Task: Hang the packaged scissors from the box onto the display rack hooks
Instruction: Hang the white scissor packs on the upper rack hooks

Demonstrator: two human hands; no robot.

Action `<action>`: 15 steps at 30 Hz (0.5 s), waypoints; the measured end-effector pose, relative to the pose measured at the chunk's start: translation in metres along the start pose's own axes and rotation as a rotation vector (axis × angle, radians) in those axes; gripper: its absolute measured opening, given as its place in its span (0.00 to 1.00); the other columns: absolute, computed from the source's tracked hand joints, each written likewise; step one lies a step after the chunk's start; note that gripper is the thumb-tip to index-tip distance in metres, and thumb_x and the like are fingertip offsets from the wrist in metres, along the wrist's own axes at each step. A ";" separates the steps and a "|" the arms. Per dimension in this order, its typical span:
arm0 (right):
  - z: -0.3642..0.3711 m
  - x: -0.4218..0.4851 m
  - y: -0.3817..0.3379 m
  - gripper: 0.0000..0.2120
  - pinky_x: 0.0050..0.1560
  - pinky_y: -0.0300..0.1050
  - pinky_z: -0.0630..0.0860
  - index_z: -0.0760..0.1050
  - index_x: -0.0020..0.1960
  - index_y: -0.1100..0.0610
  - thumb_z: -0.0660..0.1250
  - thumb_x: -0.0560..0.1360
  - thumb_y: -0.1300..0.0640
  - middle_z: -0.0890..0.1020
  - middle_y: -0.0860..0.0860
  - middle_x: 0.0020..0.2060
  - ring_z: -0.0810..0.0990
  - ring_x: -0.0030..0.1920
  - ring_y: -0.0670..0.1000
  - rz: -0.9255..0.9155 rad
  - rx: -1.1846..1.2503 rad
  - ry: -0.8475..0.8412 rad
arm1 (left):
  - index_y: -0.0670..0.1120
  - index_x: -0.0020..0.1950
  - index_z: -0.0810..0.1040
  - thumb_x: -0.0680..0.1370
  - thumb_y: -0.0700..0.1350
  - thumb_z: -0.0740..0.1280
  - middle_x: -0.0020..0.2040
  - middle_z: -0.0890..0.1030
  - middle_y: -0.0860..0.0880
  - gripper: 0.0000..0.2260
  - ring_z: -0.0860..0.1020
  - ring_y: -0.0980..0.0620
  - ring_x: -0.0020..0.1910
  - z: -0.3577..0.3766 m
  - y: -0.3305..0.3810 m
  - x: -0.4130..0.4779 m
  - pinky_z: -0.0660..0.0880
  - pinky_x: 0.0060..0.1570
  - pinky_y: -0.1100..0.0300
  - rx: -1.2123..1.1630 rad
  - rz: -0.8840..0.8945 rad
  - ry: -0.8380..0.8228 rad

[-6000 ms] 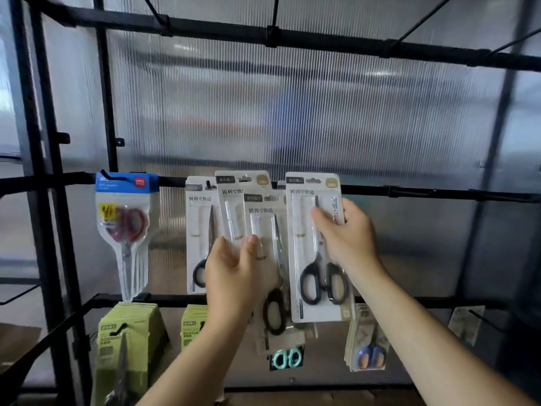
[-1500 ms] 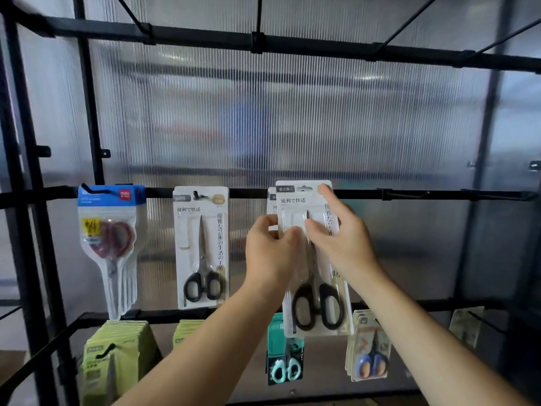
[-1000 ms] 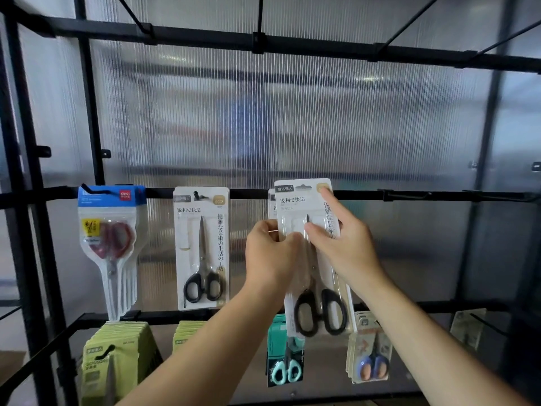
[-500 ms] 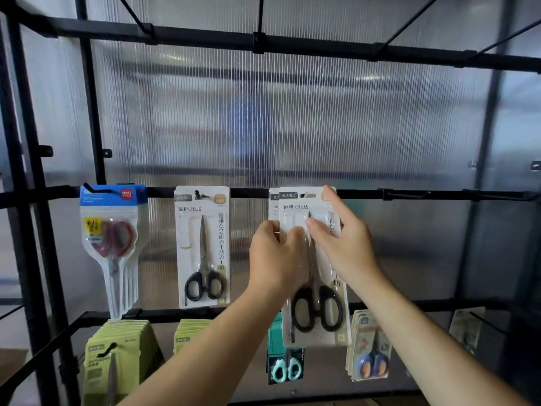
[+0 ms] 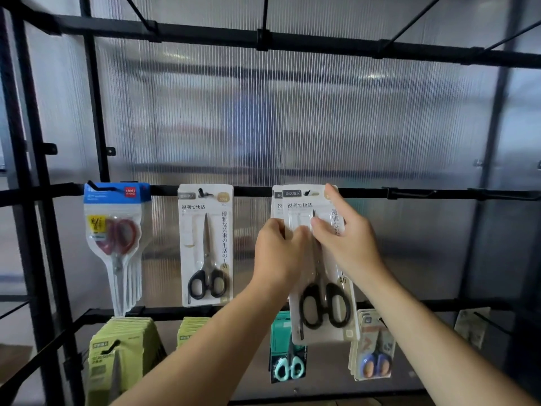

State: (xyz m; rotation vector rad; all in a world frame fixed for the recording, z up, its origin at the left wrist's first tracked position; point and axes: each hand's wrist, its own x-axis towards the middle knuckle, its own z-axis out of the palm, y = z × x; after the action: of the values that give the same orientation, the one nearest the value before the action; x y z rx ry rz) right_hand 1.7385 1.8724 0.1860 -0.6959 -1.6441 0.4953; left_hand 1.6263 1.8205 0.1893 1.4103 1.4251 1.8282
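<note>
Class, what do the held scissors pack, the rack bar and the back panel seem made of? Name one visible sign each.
The pack looks like white card with a clear plastic blister: a raised outline round the scissors. The bar is probably metal painted matte black: thin, straight. The panel is likely translucent ribbed plastic: fine vertical ribs, blurred shapes behind.

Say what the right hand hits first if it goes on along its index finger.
The right hand would probably meet the top corner of the white scissors pack, which its index fingertip overlaps; just past that, the black crossbar. Depth is unclear from this view.
</note>
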 end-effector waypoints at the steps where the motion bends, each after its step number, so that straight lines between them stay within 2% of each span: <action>1: 0.000 0.001 0.000 0.31 0.74 0.42 0.63 0.64 0.76 0.53 0.70 0.75 0.60 0.67 0.38 0.70 0.63 0.71 0.34 -0.001 0.003 0.000 | 0.45 0.38 0.65 0.76 0.42 0.66 0.32 0.66 0.50 0.10 0.62 0.53 0.31 0.000 0.000 0.001 0.62 0.27 0.63 0.008 0.004 0.002; 2: 0.000 0.002 -0.001 0.31 0.73 0.39 0.63 0.64 0.76 0.53 0.70 0.75 0.60 0.67 0.39 0.70 0.63 0.70 0.33 -0.003 0.006 0.003 | 0.45 0.38 0.65 0.75 0.42 0.66 0.32 0.66 0.50 0.11 0.62 0.53 0.31 0.000 0.001 0.002 0.62 0.27 0.63 0.005 0.010 0.006; 5: 0.001 0.006 -0.003 0.31 0.65 0.22 0.59 0.63 0.76 0.54 0.70 0.76 0.59 0.68 0.42 0.72 0.62 0.69 0.33 -0.002 -0.016 -0.002 | 0.45 0.37 0.66 0.75 0.41 0.66 0.31 0.67 0.51 0.11 0.63 0.54 0.29 0.000 0.001 0.007 0.62 0.24 0.67 -0.009 0.012 0.009; 8: 0.002 0.008 0.004 0.31 0.62 0.20 0.57 0.62 0.76 0.54 0.69 0.76 0.58 0.66 0.45 0.74 0.61 0.72 0.38 0.017 -0.058 -0.049 | 0.44 0.39 0.68 0.76 0.40 0.65 0.32 0.68 0.50 0.08 0.64 0.54 0.29 0.000 -0.004 0.010 0.64 0.24 0.68 -0.008 -0.034 -0.008; 11: 0.008 0.013 0.015 0.32 0.57 0.16 0.56 0.62 0.77 0.54 0.70 0.76 0.58 0.68 0.46 0.72 0.63 0.69 0.37 0.007 -0.120 -0.039 | 0.43 0.41 0.69 0.77 0.39 0.64 0.33 0.70 0.50 0.06 0.67 0.54 0.30 0.000 -0.009 0.016 0.66 0.23 0.70 -0.009 -0.086 -0.018; 13: 0.013 0.020 0.023 0.31 0.53 0.15 0.57 0.63 0.76 0.54 0.70 0.76 0.58 0.72 0.49 0.69 0.66 0.66 0.39 0.002 -0.174 -0.009 | 0.41 0.46 0.71 0.77 0.40 0.64 0.37 0.74 0.49 0.03 0.72 0.51 0.35 0.002 -0.013 0.021 0.71 0.31 0.65 0.020 -0.097 -0.021; 15: 0.019 0.025 0.030 0.30 0.49 0.17 0.60 0.65 0.75 0.53 0.70 0.76 0.58 0.75 0.55 0.64 0.72 0.60 0.45 -0.001 -0.227 0.029 | 0.40 0.59 0.70 0.77 0.41 0.64 0.49 0.78 0.46 0.12 0.78 0.47 0.47 0.003 -0.019 0.025 0.76 0.45 0.57 0.048 -0.101 -0.033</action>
State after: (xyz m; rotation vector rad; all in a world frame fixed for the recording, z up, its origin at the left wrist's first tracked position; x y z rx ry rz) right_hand 1.7228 1.9122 0.1802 -0.8651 -1.6890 0.2991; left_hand 1.6143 1.8494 0.1837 1.3588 1.5051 1.7113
